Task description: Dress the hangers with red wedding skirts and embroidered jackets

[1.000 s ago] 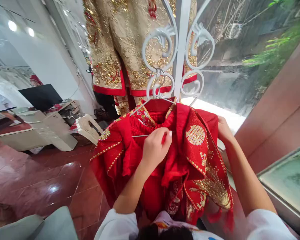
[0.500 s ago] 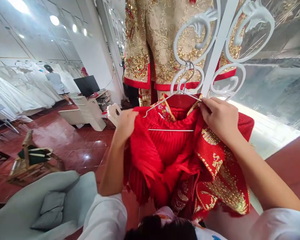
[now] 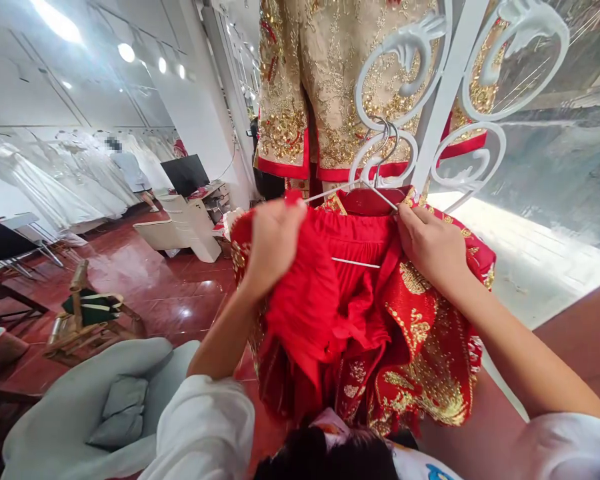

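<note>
White dresses (image 3: 55, 177) hang along the far left, with a grey armchair (image 3: 50, 400) nearer and a dark monitor (image 3: 185, 175) farther back. Next, the left hand (image 3: 275, 243), slightly blurred, is closed on the gathered red garment (image 3: 305, 293) near the left arm of a white hanger (image 3: 356, 263). That garment hangs at the centre, below a gold garment (image 3: 340, 80). Then the right hand (image 3: 430, 240) pinches the hanger's right arm and red cloth, over the embroidered red garment (image 3: 430, 363). Rightward rises a white scrollwork frame (image 3: 446, 87).
</note>
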The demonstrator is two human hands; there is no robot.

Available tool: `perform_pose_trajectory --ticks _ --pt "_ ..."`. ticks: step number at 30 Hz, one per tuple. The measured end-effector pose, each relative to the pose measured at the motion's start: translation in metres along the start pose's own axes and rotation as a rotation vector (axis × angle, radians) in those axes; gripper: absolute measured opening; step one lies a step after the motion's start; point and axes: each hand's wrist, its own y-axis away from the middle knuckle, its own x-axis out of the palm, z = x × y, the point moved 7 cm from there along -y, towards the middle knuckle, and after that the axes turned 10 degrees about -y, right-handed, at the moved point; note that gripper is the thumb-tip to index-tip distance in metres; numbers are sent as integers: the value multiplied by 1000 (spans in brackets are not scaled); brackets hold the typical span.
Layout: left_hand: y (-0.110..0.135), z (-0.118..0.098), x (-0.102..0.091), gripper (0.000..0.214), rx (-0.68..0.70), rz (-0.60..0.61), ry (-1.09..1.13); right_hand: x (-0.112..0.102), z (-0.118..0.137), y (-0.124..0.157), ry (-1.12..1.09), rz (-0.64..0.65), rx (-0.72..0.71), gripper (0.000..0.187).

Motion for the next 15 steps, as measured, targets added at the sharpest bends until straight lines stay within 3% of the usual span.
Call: perform_pose_trajectory --ticks 2,4,5,6,7,10,11,13,15 --pt "14 -1 20 45 15 112 -54 -3 -7 -1 -61 -19 -8 35" --pt "29 4 41 47 44 356 -118 -7 -11 0 -153 -35 -33 36" --pt "34 8 44 48 64 439 -140 -9 -13 2 -207 -41 -44 37" --pt "35 11 39 48 86 446 -154 -12 -14 3 -264 -49 -51 38" --pt "30 14 28 46 117 364 -166 -15 -16 4 -322 -61 -50 38" --pt "3 13 -19 29 318 -60 -276 -21 -23 6 -466 -77 -44 36" --pt "-6 11 -24 28 421 -112 -323 -21 -25 6 -494 -56 -60 36" --pt "-22 10 -14 33 617 -31 -354 -18 -27 4 -525 3 -100 36" --pt "-33 13 2 31 722 70 -304 -15 -32 2 -553 12 -93 32"
